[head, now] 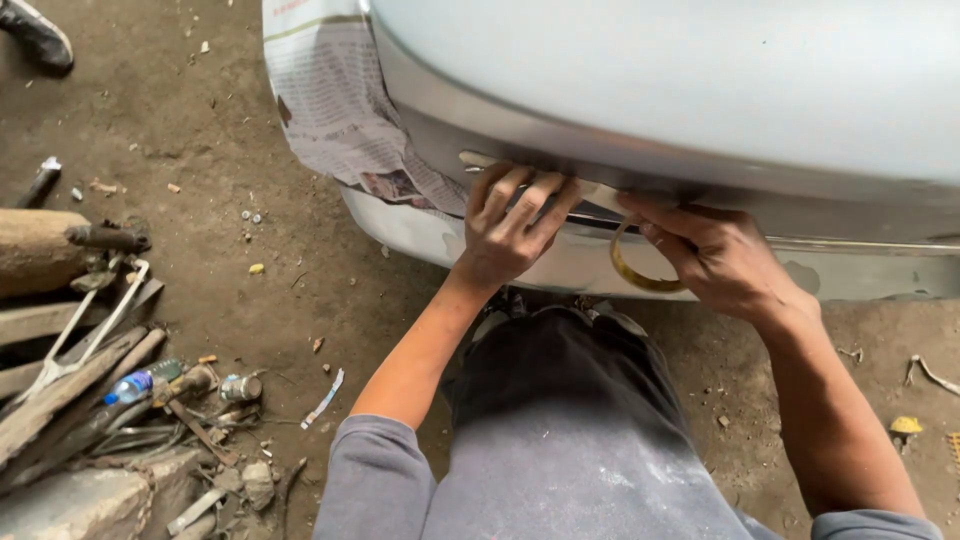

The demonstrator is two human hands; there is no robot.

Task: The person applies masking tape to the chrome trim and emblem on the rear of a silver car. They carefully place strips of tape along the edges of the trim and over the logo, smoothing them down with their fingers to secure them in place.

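Note:
A pale silver car body [700, 80] fills the top of the view, with a grey recessed strip under its edge. My left hand [512, 225] presses its fingers flat on a strip of masking tape [475, 159] along that recess. My right hand [715, 258] holds a roll of tan masking tape [633, 271] against the panel just to the right, thumb through the roll. Newspaper [335, 100] is taped over the car's left corner.
Dirt floor all around. At the left lie wooden planks [60, 385], metal scrap, a plastic bottle [140, 383] and small cans. Someone's shoe [38, 35] shows at the top left. My knees in dusty grey trousers [560, 420] are below the hands.

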